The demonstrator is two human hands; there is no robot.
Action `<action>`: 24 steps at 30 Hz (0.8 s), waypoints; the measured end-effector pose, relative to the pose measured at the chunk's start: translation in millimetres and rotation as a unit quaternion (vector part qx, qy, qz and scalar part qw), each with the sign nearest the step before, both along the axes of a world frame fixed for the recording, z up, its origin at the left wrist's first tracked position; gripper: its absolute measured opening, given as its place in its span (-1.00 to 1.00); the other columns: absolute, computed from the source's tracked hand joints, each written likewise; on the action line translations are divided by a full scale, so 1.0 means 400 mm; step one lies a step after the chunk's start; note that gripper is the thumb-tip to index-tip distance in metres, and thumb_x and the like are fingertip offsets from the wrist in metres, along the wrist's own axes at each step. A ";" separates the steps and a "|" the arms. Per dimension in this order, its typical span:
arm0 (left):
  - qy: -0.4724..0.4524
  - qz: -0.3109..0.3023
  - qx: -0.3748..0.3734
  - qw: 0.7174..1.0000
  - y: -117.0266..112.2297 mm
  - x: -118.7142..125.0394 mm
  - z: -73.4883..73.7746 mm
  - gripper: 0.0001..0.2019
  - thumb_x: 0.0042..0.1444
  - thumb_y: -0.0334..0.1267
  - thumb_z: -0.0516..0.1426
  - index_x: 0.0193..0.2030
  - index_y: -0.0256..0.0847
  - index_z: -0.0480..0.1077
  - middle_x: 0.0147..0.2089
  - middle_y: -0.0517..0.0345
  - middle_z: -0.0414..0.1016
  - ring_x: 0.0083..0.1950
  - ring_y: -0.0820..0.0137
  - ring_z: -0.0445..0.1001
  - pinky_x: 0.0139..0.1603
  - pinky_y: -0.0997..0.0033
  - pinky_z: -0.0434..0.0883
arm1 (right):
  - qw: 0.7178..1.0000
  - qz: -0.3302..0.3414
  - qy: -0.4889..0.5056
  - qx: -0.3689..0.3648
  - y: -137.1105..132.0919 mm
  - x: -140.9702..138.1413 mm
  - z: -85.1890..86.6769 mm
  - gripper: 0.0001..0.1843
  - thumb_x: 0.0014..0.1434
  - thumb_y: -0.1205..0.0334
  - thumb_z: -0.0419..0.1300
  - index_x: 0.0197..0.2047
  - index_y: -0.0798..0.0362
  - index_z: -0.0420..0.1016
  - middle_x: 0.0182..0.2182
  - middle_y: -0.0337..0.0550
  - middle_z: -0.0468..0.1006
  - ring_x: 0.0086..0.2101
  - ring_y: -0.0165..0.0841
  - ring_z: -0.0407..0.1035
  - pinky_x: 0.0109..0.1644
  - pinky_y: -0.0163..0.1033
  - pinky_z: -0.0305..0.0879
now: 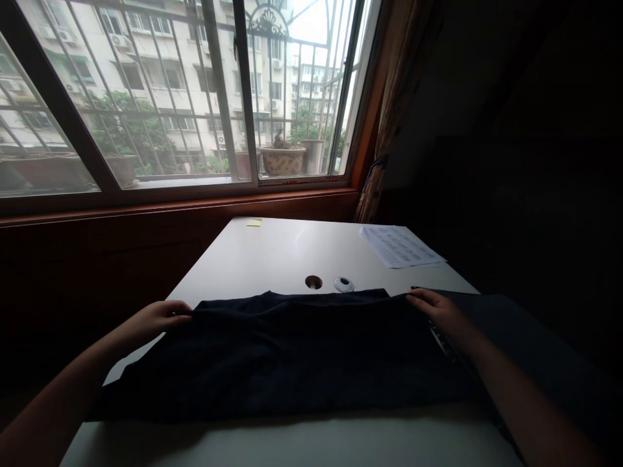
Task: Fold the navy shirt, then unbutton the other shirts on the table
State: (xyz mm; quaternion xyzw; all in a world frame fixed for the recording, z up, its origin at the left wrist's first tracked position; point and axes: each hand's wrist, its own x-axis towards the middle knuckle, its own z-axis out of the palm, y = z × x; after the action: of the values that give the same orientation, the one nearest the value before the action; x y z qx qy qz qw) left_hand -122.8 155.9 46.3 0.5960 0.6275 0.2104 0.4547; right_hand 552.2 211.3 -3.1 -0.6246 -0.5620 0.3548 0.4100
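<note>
A dark navy garment (302,357) lies spread sideways across the white table (272,253), with a few soft folds along its far edge. Its exact kind is hard to make out in the dim light. My left hand (168,316) pinches the far left corner between thumb and fingers. At the far right corner, my right hand (440,311) grips the same edge, fingertips closed on the cloth. The edge runs fairly straight between both hands.
Beyond the garment are a round hole (313,283) in the tabletop and a white ring-shaped cover (344,284). Printed sheets (402,246) lie at the back right, a yellow sticky note (254,222) at the back left. A dark flat panel (516,331) sits at right. A barred window is behind.
</note>
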 end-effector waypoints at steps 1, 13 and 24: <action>-0.006 -0.006 -0.003 1.000 -0.006 -0.010 0.002 -0.48 -0.03 0.23 0.27 -0.16 -0.19 0.59 -0.19 0.02 0.61 -0.11 0.09 0.56 -0.09 0.24 0.49 | 1.000 -0.009 0.008 0.006 -0.008 0.000 0.006 -0.56 0.01 -0.15 0.38 -0.14 -0.05 0.62 -0.20 -0.11 0.67 -0.14 -0.10 0.53 -0.11 -0.14 0.48; 0.066 0.050 0.033 0.996 0.075 0.010 0.056 -0.46 -0.21 0.25 0.31 -0.30 -0.21 0.55 -0.32 0.04 0.56 -0.25 0.11 0.53 -0.34 0.30 0.46 | 0.997 -0.033 -0.005 0.064 0.060 -0.030 0.021 -0.59 0.11 -0.15 0.28 -0.13 -0.03 0.58 -0.24 -0.10 0.67 -0.15 -0.05 0.53 -0.10 -0.07 0.45; 0.164 0.042 0.064 0.984 0.160 0.056 -0.053 -0.53 -0.17 0.17 0.23 -0.29 -0.21 0.53 -0.20 -0.07 0.61 -0.08 0.01 0.54 -0.21 0.30 0.46 | 0.990 -0.034 -0.138 0.011 0.136 -0.055 -0.096 -0.67 0.04 -0.05 0.25 -0.31 0.04 0.60 -0.36 -0.10 0.66 -0.28 -0.14 0.51 -0.19 -0.16 0.38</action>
State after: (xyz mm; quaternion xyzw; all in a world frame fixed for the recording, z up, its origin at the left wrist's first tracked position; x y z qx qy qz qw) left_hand -100.4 220.0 24.9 0.6238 0.7029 0.1687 0.2974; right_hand 530.1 265.8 -41.3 -0.6819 -0.5954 0.2451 0.3470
